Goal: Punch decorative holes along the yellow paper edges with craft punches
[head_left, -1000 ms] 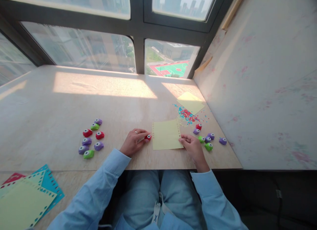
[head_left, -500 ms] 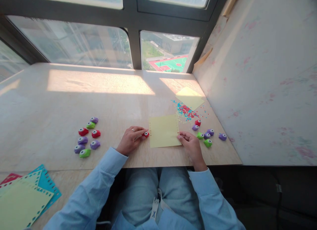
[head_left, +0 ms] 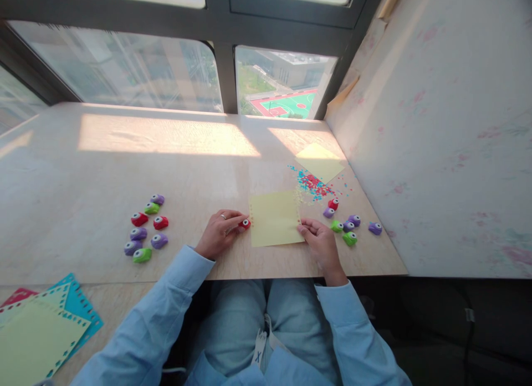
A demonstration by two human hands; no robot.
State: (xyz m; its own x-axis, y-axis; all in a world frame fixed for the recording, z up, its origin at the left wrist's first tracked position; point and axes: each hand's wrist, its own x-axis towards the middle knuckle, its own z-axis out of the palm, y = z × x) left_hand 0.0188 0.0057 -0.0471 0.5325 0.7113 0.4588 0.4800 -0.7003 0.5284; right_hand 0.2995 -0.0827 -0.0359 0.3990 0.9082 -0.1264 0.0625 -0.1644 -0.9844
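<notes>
Pinched in my left hand (head_left: pixel 221 234) is a small red craft punch (head_left: pixel 245 224) with a white-ringed top. It sits against the left edge of a yellow sheet of paper (head_left: pixel 275 219). Tiny punched holes run down parts of the sheet's left and right edges. My right hand (head_left: pixel 320 243) grips the sheet's right edge between thumb and fingers, near the lower corner. The sheet lies just above or on the wooden table; which of the two I cannot tell.
Several purple, green and red punches (head_left: pixel 160 222) stand at left, and more punches (head_left: pixel 349 238) at right. Red and blue paper bits (head_left: pixel 314 185) lie scattered beside another yellow sheet (head_left: pixel 320 162). Edge-punched sheets (head_left: pixel 45 333) overlap at lower left. A wall (head_left: pixel 449 142) bounds the right side.
The view has tilted very slightly. Both hands, the red punch and the yellow sheet hold nearly the same places.
</notes>
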